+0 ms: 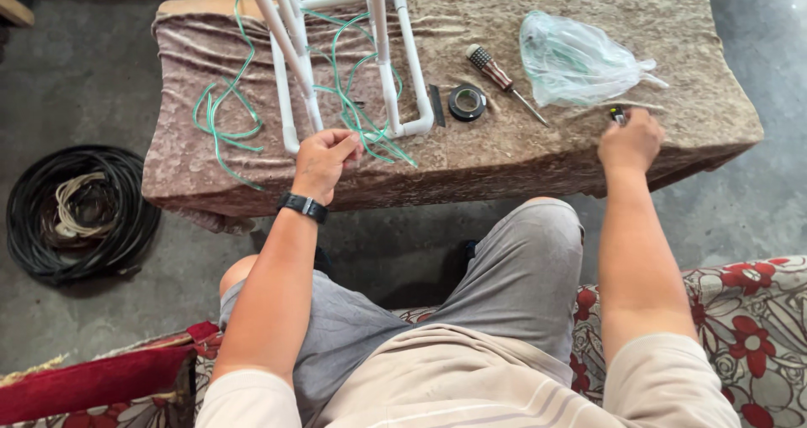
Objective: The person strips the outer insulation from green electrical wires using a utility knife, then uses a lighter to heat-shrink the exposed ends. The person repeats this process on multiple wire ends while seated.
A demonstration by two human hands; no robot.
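The white plastic pipe frame (395, 75) is cut off at the top edge. The small dark tool (618, 114) under the right hand (630, 142) is mostly hidden, so its kind cannot be told; the fingers curl down onto it at the bench's 3 o'clock side. The left hand (324, 161), wearing a black wristband (303, 206), pinches thin green wire (361, 113) between thumb and fingertips near the bench's front edge; the wire loops through the frame. At 12 o'clock from the right hand lie a clear plastic bag (576, 58), a brown-handled screwdriver (503, 79) and a black tape roll (466, 102). A mottled brown cloth covers the low bench (521, 155). Coiled black cable (80, 214) lies on grey concrete floor at 9 o'clock.
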